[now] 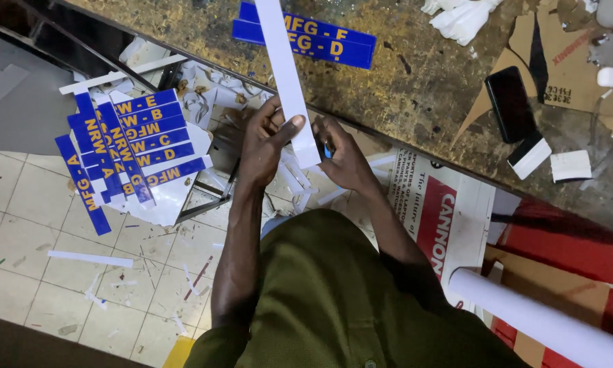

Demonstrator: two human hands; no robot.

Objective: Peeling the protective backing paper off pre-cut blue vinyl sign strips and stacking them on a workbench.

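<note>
My left hand [265, 140] grips a long white strip [286, 75] near its lower end, thumb pressed on its face. The strip runs up and away over the worn workbench [422, 88]. My right hand [344, 157] is closed beside the strip's lower end and holds a small blue-handled tool, mostly hidden by the fingers. Under the strip's far end lie two blue strips with yellow lettering [320, 37].
A pile of blue lettered strips [126, 146] rests on a white sheet over the tiled floor, with white offcuts scattered about. On the bench lie a black phone [509, 102], a white-edged scraper [530, 155] and cardboard pieces. A white roll [538, 317] sits at lower right.
</note>
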